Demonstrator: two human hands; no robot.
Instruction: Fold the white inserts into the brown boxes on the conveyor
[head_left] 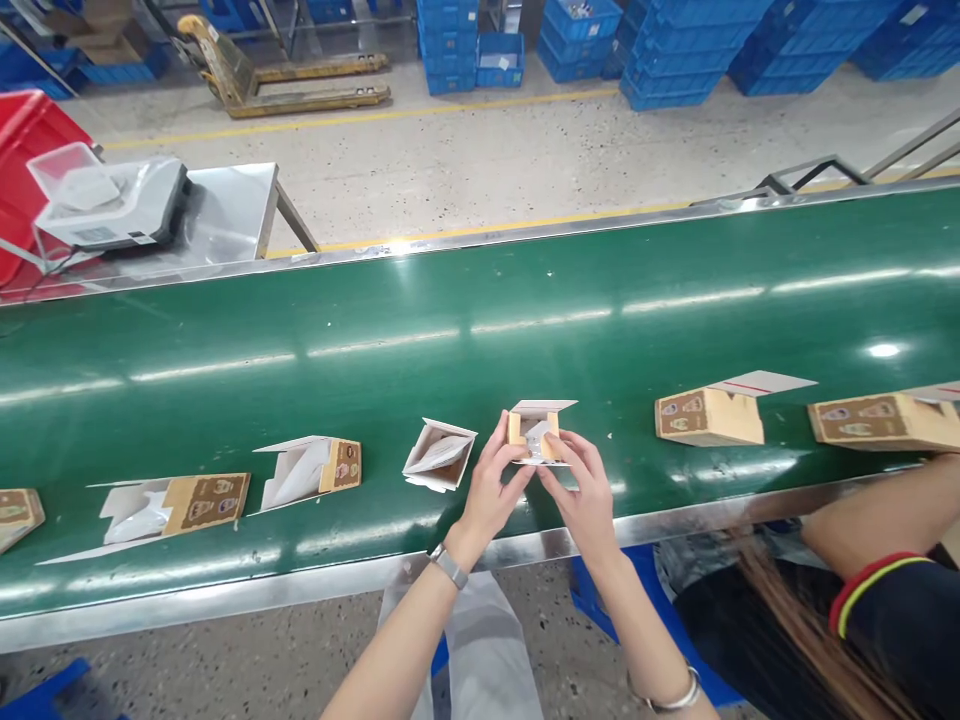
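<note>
Both my hands meet over a small tan carton (537,432) standing on the green conveyor belt (480,330) near its front edge. My left hand (491,490) grips the carton's left side with curled fingers. My right hand (581,490) pinches a white pouch at the carton's open end, whose white flap sticks up behind. Just left of my hands lies another open carton (439,455) with a pouch in its mouth.
Several more open cartons lie along the belt: two at the left (315,470) (176,505), two at the right (709,415) (885,420). A co-worker's arm (877,510) reaches in at the right. A scale (112,205) sits on a steel table beyond the belt. Blue crates (675,50) and a pallet jack (285,75) stand on the floor.
</note>
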